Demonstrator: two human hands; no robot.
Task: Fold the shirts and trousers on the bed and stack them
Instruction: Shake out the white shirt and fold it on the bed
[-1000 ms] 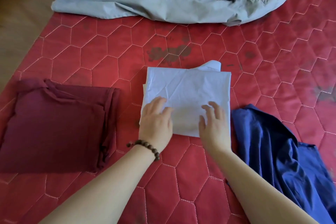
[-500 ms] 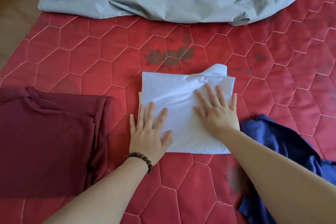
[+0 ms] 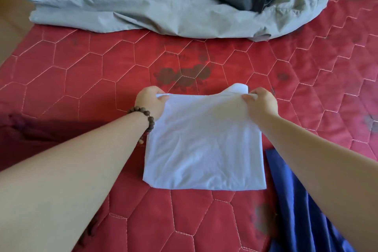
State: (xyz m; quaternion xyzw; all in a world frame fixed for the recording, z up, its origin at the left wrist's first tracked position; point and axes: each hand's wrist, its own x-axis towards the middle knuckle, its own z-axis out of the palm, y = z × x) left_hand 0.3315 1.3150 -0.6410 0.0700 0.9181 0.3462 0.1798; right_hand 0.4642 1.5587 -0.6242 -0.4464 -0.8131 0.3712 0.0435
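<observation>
Both hands have slid from flat on the white shirt to its far corners; left hand and right hand each pinch one. Red quilted bed bears dark stains; grey trousers lie far.

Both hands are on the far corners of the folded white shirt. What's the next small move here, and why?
Probably lift it and carry it left onto the folded maroon garment. The white shirt already looks like a compact square, and the left hand and right hand each pinch a far corner, a grip suited to picking up rather than smoothing.
</observation>
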